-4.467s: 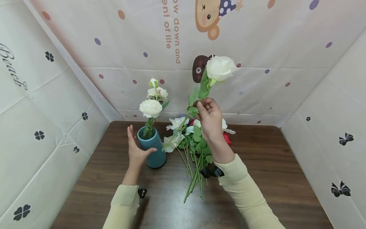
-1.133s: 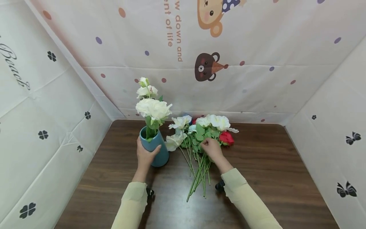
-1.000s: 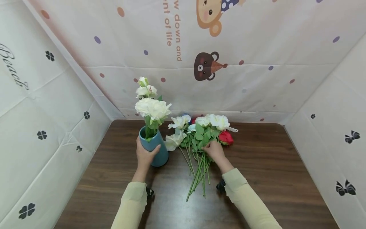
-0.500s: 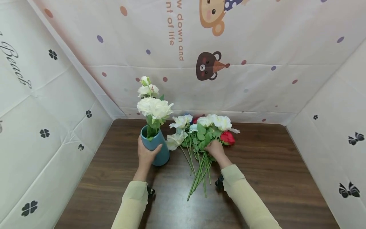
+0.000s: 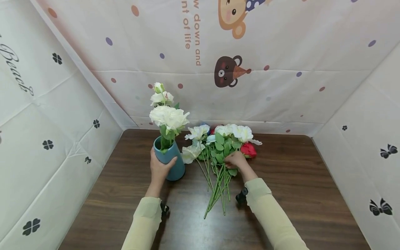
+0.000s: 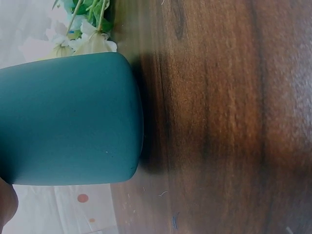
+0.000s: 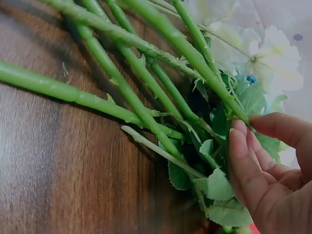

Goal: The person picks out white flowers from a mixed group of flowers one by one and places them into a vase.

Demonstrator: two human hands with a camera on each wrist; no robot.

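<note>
A blue-teal vase (image 5: 176, 170) stands on the table, leaning slightly in the head view, with white artificial flowers (image 5: 170, 118) upright in it. My left hand (image 5: 159, 170) grips its near left side, thumb across the front. In the left wrist view the vase (image 6: 73, 122) fills the left half. To the right lies a pile of artificial flowers (image 5: 220, 144) with white, pale blue and red blooms. My right hand (image 5: 235, 160) is at the pile. In the right wrist view this hand (image 7: 278, 170) pinches a green flower stem (image 7: 195, 58) among several crossing stems; which bloom it carries is unclear.
The dark wooden table (image 5: 297, 191) reaches the printed cloth backdrop (image 5: 281, 97) behind. A red flower (image 5: 248, 150) lies at the pile's right side. Bare stems (image 5: 215, 198) point toward the table's near edge.
Since the oldest frame, the white rose from my right hand has come to stand in the vase. My left hand has closed round the vase; my right has come down to the pile and pinches a stem.
</note>
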